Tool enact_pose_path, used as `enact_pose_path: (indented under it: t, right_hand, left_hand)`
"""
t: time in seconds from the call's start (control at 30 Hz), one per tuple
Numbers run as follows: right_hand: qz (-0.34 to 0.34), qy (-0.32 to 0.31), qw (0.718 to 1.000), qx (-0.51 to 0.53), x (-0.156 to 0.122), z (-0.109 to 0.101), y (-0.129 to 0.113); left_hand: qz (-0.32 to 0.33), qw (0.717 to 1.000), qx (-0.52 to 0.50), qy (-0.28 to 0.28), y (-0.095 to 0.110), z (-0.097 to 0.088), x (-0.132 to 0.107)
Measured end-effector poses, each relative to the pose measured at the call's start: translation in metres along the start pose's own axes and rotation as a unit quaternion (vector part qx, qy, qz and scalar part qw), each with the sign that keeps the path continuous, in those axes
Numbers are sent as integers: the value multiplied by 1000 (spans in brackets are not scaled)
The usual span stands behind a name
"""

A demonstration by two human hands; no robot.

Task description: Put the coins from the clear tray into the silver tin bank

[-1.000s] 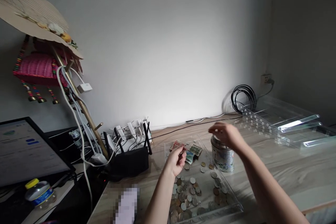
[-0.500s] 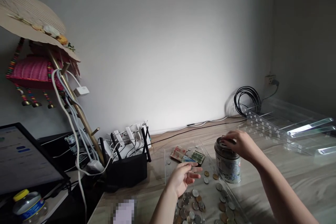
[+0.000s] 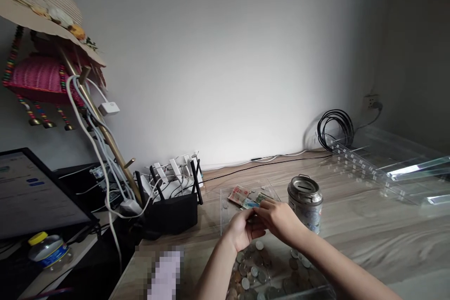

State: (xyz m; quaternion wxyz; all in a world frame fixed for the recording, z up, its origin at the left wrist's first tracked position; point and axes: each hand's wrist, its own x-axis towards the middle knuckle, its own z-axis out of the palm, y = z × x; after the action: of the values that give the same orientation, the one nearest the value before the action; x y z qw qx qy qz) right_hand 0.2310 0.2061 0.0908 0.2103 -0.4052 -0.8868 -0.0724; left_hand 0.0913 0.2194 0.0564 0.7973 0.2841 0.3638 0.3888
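My left hand (image 3: pixel 242 231) and my right hand (image 3: pixel 279 219) meet over the clear tray (image 3: pixel 225 204), fingers pinched together around something small that I cannot make out. Several coins (image 3: pixel 253 272) lie scattered in the tray below them. Folded banknotes (image 3: pixel 242 195) rest at the tray's far end. A metal coin tin (image 3: pixel 305 201) with a slot in its lid stands upright just right of my hands, untouched.
A black router with white plugs and cables (image 3: pixel 170 197) sits left of the tray. Clear acrylic trays (image 3: pixel 393 166) and a coiled black cable (image 3: pixel 333 126) lie at the right. A monitor (image 3: pixel 31 197), a bottle (image 3: pixel 47 251) and a hat stand (image 3: pixel 52 33) are on the left.
My right hand left the top of the coin tin and came down left to join my left hand. My left hand's fingers closed. The view shifted slightly.
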Motion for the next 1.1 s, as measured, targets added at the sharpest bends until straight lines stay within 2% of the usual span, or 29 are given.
enact_pose_path:
  t: [0.07, 0.13, 0.23, 0.3, 0.4, 0.5, 0.6, 0.7, 0.77, 0.83, 0.87, 0.9, 0.93, 1.0, 1.03, 1.1]
  right_hand:
    - [-13, 10, 1000, -6, -2, -6, 3]
    - [1, 57, 998, -4, -6, -17, 11]
    - [99, 187, 977, -8, -17, -40, 37]
    - [182, 238, 954, -29, -26, -53, 62]
    - [241, 199, 948, -56, -37, -61, 96]
    - [235, 136, 961, -50, -41, -57, 114]
    - [209, 107, 971, -38, -43, -53, 118]
    - [179, 111, 977, -36, -43, -57, 114]
    - [179, 173, 968, -43, -41, -60, 102]
    - [174, 249, 952, -34, -34, -59, 82]
    - [157, 262, 952, -19, -30, -56, 68]
    - [126, 246, 961, 0, -25, -50, 54]
    - [85, 202, 975, 20, -20, -43, 41]
    - [10, 84, 995, 47, -10, -25, 17]
    - [-7, 34, 998, 51, -6, -15, 9]
    - [-4, -18, 998, 54, 1, 2, -1]
  left_hand:
    - [-12, 1000, 11, -23, 2, 3, -2]
    - [0, 1000, 19, -17, 4, 3, -2]
    - [46, 997, 19, 56, 7, -2, 3]
    - [59, 995, 6, 77, 9, -8, 7]
    - [48, 997, -12, 56, 9, -15, 10]
    - [30, 999, -4, 41, 8, -16, 11]
    - [22, 999, 4, 41, 7, -12, 11]
    - [21, 999, 3, 38, 8, -9, 7]
    - [15, 1000, 2, 7, 8, -7, 4]
    - [14, 999, -9, -42, 9, -7, 0]
    - [16, 998, -18, -64, 9, -7, -1]
    - [16, 996, -28, -83, 8, -7, -2]
    - [13, 994, -38, -99, 8, -7, -2]
    - [4, 990, -55, -131, 7, -7, -1]
    - [1, 987, -61, -147, 7, -6, -1]
    - [-4, 983, -69, -173, 6, -5, -1]
